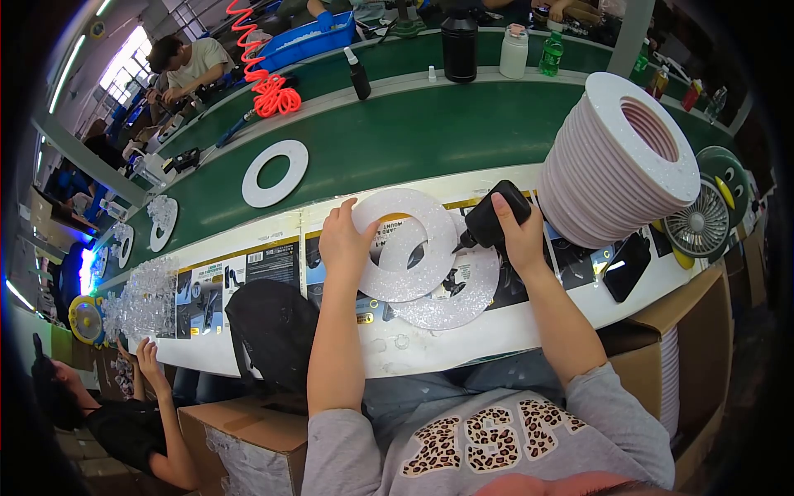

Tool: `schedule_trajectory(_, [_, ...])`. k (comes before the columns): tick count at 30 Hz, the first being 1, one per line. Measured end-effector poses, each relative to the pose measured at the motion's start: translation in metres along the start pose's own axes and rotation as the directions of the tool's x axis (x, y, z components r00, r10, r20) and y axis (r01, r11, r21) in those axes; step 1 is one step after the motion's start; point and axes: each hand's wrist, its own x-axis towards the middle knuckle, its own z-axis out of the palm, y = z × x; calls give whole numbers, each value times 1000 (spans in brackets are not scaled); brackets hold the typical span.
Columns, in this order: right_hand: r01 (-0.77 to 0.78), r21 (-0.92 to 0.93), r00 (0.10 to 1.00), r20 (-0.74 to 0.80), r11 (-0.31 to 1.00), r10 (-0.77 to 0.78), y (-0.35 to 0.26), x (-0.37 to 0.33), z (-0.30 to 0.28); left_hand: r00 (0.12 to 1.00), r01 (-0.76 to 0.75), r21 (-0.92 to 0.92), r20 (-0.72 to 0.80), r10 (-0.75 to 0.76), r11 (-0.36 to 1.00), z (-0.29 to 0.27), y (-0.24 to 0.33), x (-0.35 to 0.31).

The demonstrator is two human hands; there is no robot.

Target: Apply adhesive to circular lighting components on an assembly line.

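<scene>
In my right hand (517, 236) is a black squeeze bottle (494, 217), tilted so its narrow nozzle points down-left at the rim of a glittery white ring (376, 277). My left hand (346, 237) grips that ring's left edge, thumb over its top face and fingers along the outer side. A second glittery ring (451, 312) lies partly beneath the first, toward me. Both rings are over printed card sheets (273, 266) on the white work surface. Whether liquid leaves the nozzle is too small to tell.
A tall stack of white rings (612, 174) stands at right, beside a small fan (696, 219) and a phone (627, 273). A loose ring (248, 186) lies on the green conveyor belt (372, 145). A black bag (269, 326) and clear plastic parts (147, 302) are left; a co-worker (91, 413) sits there.
</scene>
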Motion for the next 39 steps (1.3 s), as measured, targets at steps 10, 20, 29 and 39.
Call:
schedule_trajectory(10, [24, -8, 999, -43, 1000, -24, 1, 2, -2, 1000, -5, 1, -4, 5, 1000, 0, -1, 0])
schedule_trajectory(20, [-168, 232, 980, -63, 958, 187, -15, -1, 2, 1000, -5, 45, -11, 5, 999, -3, 9, -5])
schedule_trajectory(29, [-281, 539, 959, 130, 794, 252, -21, 2, 3, 996, -10, 153, 90, -4, 988, 0, 16, -10])
schedule_trajectory(39, [-362, 789, 909, 181, 496, 376, -44, 18, 15, 990, -44, 165, 142, 20, 985, 1, 19, -15])
